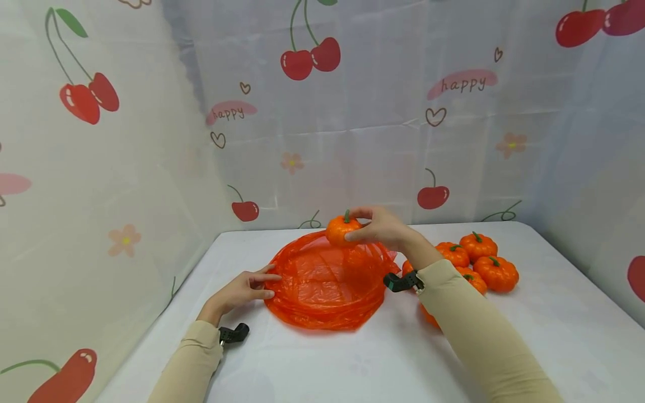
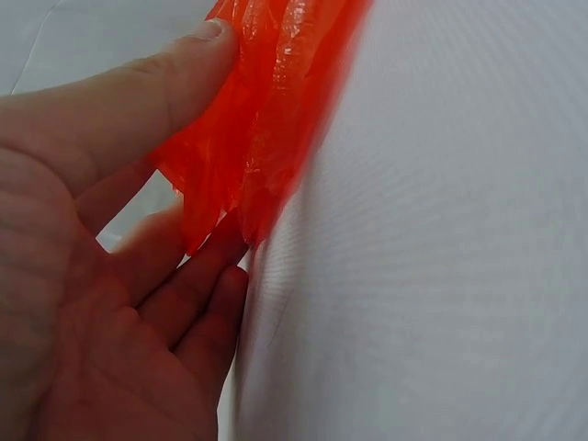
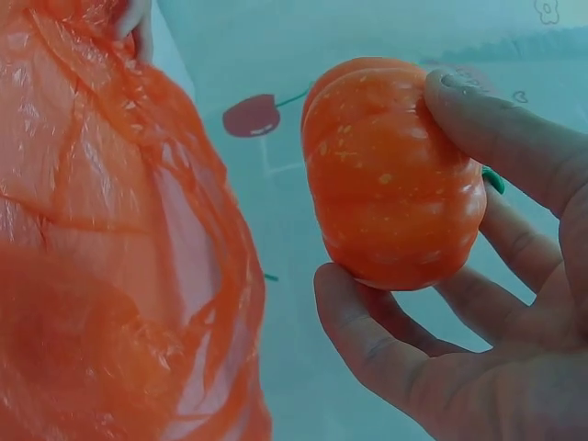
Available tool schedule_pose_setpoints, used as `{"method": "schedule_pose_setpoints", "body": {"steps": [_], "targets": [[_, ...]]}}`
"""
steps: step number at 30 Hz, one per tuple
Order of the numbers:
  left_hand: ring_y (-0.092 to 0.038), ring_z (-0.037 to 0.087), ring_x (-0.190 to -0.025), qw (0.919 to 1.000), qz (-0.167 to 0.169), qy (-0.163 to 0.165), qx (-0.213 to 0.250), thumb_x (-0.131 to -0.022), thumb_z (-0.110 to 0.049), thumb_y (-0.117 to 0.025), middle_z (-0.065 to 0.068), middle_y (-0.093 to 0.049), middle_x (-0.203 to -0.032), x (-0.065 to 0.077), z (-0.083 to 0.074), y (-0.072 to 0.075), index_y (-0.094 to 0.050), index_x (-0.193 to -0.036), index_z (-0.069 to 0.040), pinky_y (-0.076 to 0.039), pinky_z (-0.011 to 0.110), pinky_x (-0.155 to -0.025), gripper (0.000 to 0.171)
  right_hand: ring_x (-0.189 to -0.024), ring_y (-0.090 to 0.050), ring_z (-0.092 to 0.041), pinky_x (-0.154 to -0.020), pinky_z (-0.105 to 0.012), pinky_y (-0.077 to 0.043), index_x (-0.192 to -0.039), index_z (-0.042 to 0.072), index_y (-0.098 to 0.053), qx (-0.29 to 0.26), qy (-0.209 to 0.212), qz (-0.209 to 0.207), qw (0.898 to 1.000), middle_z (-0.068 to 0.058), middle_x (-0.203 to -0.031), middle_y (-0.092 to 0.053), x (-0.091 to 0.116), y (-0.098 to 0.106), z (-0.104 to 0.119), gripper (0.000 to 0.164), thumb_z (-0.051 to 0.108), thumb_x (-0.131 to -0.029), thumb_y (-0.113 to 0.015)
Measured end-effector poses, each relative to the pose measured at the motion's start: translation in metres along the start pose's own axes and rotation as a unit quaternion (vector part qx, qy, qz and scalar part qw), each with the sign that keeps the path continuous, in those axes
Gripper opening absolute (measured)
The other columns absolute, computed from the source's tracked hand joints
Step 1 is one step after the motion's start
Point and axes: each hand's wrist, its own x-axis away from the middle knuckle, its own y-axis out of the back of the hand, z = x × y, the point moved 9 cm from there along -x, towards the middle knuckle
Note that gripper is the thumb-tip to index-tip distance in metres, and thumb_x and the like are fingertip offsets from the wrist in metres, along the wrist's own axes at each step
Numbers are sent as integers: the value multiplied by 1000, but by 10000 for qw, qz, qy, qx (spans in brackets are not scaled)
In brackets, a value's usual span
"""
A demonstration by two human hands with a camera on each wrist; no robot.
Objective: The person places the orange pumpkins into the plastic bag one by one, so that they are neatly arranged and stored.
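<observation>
A thin red plastic bag [image 1: 322, 316] lies with its mouth spread wide on the white table. My left hand [image 1: 241, 291] holds its left edge; in the left wrist view the thumb is on one side of the bunched film [image 2: 266, 110] and the fingers are behind and below it. Over the far rim of the bag, my right hand [image 1: 385, 228] grips a small orange toy pumpkin [image 1: 337, 230] with a green stem. The right wrist view has that pumpkin [image 3: 390, 184] between thumb and fingertips, to the side of the bag's opening.
Several more orange pumpkins [image 1: 496, 274] sit grouped on the right of the table [image 1: 363, 364], some partly hidden behind my right forearm. A cherry-print curtain [image 1: 353, 129] rises behind the table and along both sides. Each wrist wears a dark camera strap [image 1: 234, 334].
</observation>
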Motion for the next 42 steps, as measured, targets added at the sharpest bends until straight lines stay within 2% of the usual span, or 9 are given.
{"method": "schedule_pose_setpoints", "body": {"steps": [6,8,12,15,20,26,34,37,42], "targets": [[-17,37,-160,9998,40,-181,23,-92,-25,-78,2,-32,-169,1,-4,1,-70,-135,-27,-28,54,-125,43,-118,-66,-31,-97,-41,-60,-132,7,-60,-146,162,129,9997,-12,-157,-44,-21,-17,-2,48,10,-89,-81],[-18,37,-160,9998,34,-170,24,-93,-26,-78,3,-32,-169,1,-4,1,-70,-135,-27,-32,52,-124,43,-118,-66,-30,-99,-44,-59,-130,8,-61,-101,183,156,9997,-11,-157,-45,-27,-22,-5,48,11,-88,-82],[-23,38,-158,9998,-5,-168,-115,-93,-27,-77,6,-32,-169,0,-6,3,-70,-136,-24,-45,36,-113,43,-120,-65,-31,-101,-49,-57,-131,7,-60,-215,240,302,9990,-11,-156,-47,-40,-34,-10,49,9,-87,-82],[-24,40,-157,9996,5,-221,-156,-94,-25,-77,8,-31,-169,0,-8,4,-69,-137,-21,-47,27,-106,44,-124,-64,-33,-100,-48,-58,-132,8,-60,-250,319,335,9986,-11,-154,-49,-48,-44,-13,51,7,-86,-83],[-22,37,-158,9998,105,-82,-129,-94,-26,-77,6,-31,-169,2,-4,1,-69,-136,-24,-42,34,-115,43,-128,-59,-32,-95,-38,-60,-130,9,-63,-269,269,349,9987,-10,-153,-50,-55,-64,-23,49,8,-86,-84],[-24,37,-158,9998,39,-88,-197,-94,-27,-76,6,-32,-169,1,-4,4,-70,-135,-26,-45,33,-111,42,-121,-65,-29,-97,-38,-59,-135,13,-62,-586,178,330,9976,-9,-153,-51,-63,-78,-29,52,9,-87,-82],[-22,37,-159,10000,52,9,-39,-93,-27,-77,5,-31,-169,1,-2,7,-71,-135,-27,-34,54,-122,42,-151,-40,-35,-113,-46,-48,-132,19,-66,-168,412,160,9989,0,-153,-55,-77,-95,-44,49,20,-87,-85],[-24,38,-158,10000,69,8,-38,-93,-29,-77,5,-32,-169,1,-2,5,-71,-134,-28,-36,54,-122,41,-149,-42,-34,-117,-49,-44,-134,23,-66,-67,360,74,9993,2,-150,-57,-81,-103,-54,52,25,-86,-86],[-26,37,-157,9999,75,-39,-89,-93,-29,-77,5,-33,-169,1,-4,3,-71,-134,-29,-42,46,-115,41,-145,-46,-33,-117,-51,-44,-133,26,-66,87,227,-57,9997,1,-146,-59,-86,-110,-62,52,29,-85,-87]]}}
